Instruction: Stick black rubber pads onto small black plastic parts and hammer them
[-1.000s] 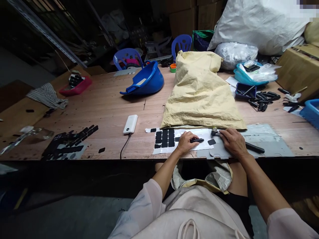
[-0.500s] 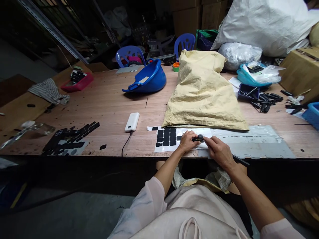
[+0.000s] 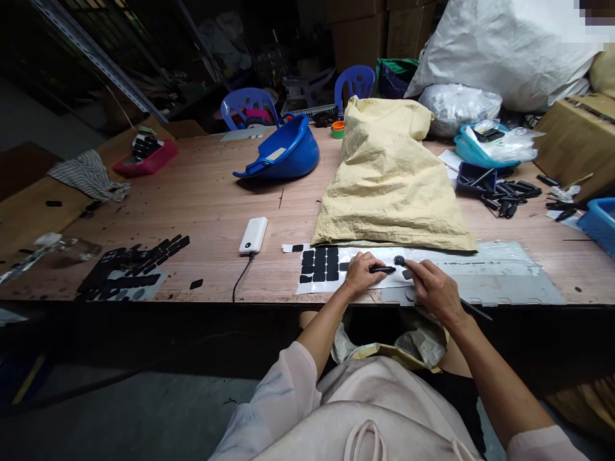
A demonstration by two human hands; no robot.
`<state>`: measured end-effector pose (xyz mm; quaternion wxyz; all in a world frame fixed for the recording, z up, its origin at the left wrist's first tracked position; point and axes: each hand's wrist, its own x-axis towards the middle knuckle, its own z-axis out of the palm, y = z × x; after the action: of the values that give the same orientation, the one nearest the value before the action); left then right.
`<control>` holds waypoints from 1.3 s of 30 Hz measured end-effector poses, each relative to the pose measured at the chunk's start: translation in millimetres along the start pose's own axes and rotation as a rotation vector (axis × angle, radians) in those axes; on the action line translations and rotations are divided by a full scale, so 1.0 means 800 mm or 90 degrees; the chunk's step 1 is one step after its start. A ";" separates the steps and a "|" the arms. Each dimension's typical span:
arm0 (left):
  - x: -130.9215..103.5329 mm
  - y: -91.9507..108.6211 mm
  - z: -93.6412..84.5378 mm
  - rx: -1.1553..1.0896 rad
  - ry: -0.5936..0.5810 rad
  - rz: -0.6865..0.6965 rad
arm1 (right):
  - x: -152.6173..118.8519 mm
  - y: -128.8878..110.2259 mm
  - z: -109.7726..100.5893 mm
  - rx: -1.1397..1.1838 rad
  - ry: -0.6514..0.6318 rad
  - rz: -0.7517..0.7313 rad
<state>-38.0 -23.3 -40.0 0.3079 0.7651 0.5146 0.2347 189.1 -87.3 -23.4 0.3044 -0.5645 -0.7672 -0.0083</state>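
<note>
My left hand (image 3: pixel 361 271) is closed on a slim black cylindrical piece (image 3: pixel 383 269) that points to the right, above a white sheet. Pinched in the fingertips of my right hand (image 3: pixel 435 291) is a small round black disc (image 3: pixel 399 260), just apart from the end of the cylinder. A dark stick (image 3: pixel 475 310) juts out beside my right wrist. Left of my left hand, rows of black rounded stickers (image 3: pixel 320 264) lie on the white sheet (image 3: pixel 307 287). Under my right hand, a grey board (image 3: pixel 523 291) extends to the right.
A cream cloth sack (image 3: pixel 394 186) lies behind my hands. Farther left are a white power bank (image 3: pixel 253 235) with a cable, a blue basin (image 3: pixel 293 153) and black sticker scraps (image 3: pixel 115 275). Black cylindrical pieces (image 3: pixel 512 195) are heaped at the right, near a blue basket (image 3: pixel 600 221).
My right hand has moved right with the disc, away from the black cylinder. The cylinder now shows at more of its length; my left hand is nearly still.
</note>
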 end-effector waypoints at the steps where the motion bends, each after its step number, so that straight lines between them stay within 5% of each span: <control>1: 0.000 0.000 0.000 0.002 -0.002 0.001 | 0.002 0.009 -0.001 -0.009 0.016 0.009; 10: -0.001 -0.002 0.000 0.020 -0.001 0.031 | 0.012 0.093 0.000 -0.103 0.019 -0.044; 22: -0.004 0.003 0.000 0.040 0.017 0.020 | 0.010 0.092 0.005 -0.096 0.014 -0.005; 26: -0.041 0.020 0.005 0.022 0.032 0.097 | 0.010 0.092 0.005 -0.101 0.016 -0.003; 32: -0.138 0.021 0.052 -0.090 -0.160 0.185 | 0.010 0.092 0.006 -0.108 0.015 -0.006; 36: -0.159 -0.004 0.082 0.008 -0.220 0.018 | 0.009 0.092 0.007 -0.115 0.017 -0.005; 39: -0.156 -0.012 0.082 0.095 -0.307 -0.071 | 0.008 0.093 0.009 -0.118 0.025 -0.005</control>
<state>-44.7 -152.2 -98.3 0.3768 0.7900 0.4836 -0.0104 249.6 -52.0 -50.6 0.2656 -0.5871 -0.7592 -0.0917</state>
